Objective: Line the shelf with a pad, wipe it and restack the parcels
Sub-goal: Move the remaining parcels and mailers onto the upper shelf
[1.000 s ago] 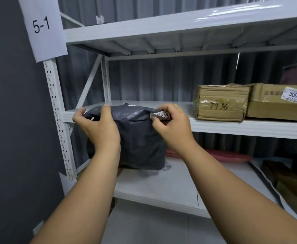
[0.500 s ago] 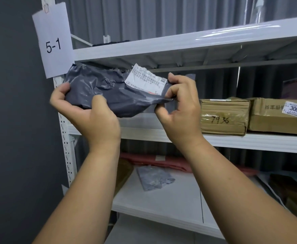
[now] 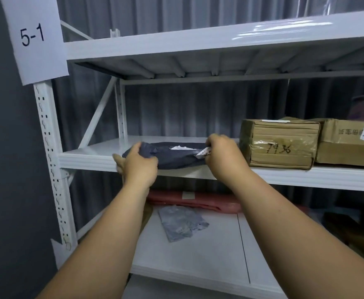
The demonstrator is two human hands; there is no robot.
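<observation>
A dark grey plastic parcel (image 3: 176,157) with a white label lies flat on the white middle shelf (image 3: 86,156), near its front edge. My left hand (image 3: 139,164) grips the parcel's left end. My right hand (image 3: 222,152) pinches its right end at the label. Right of the parcel stand two taped cardboard boxes, one marked 79 (image 3: 280,143) and one with a 300x sticker (image 3: 349,143).
On the lower shelf (image 3: 198,255) lie a small grey bag (image 3: 181,223) and a red flat parcel (image 3: 194,200) at the back. Brown parcels sit at the lower right (image 3: 353,234). A sheet reading 5-1 (image 3: 33,36) hangs on the left upright. The upper shelf (image 3: 198,44) overhangs.
Both hands lifted the grey parcel from the lower shelf up to head height, then brought it down onto the middle shelf, left of the boxes.
</observation>
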